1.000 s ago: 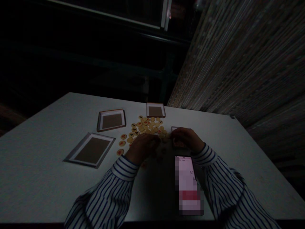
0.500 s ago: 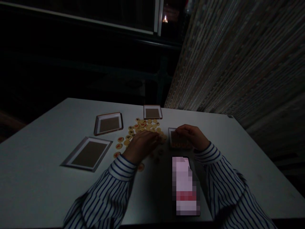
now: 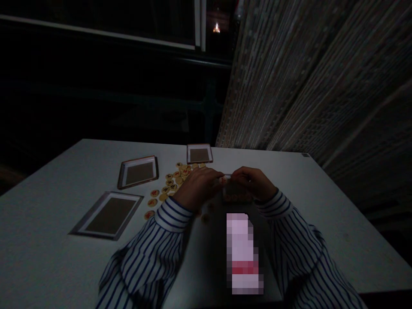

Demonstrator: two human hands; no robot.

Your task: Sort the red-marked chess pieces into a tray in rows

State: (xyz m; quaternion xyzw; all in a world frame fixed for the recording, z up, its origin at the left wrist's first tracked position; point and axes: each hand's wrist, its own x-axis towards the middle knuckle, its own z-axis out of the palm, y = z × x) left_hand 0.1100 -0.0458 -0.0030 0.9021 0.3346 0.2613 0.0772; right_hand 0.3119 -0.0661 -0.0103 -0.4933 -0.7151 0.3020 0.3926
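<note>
Between the fingertips of my left hand is a round Chinese chess piece with a red mark. My right hand is closed beside it, thumb and fingers pinched; whether anything is in them is hidden. Both hands hover over a small shallow tray, its far edge near my fingertips. Several pieces lie in a row along the tray's near side, dim in shadow. More loose Chinese chess pieces, pale wood with red or black characters, are scattered to the left, partly covered by my left hand.
Three more shallow trays lie on the white table: one at the back, one at left, one nearer at left. A lit phone, its screen blurred, lies in front of me. A string curtain hangs behind, at right.
My left hand has moved right from over the loose pieces to the tray, a piece now showing at its fingertips. My right hand stays over the tray. The view has shifted slightly.
</note>
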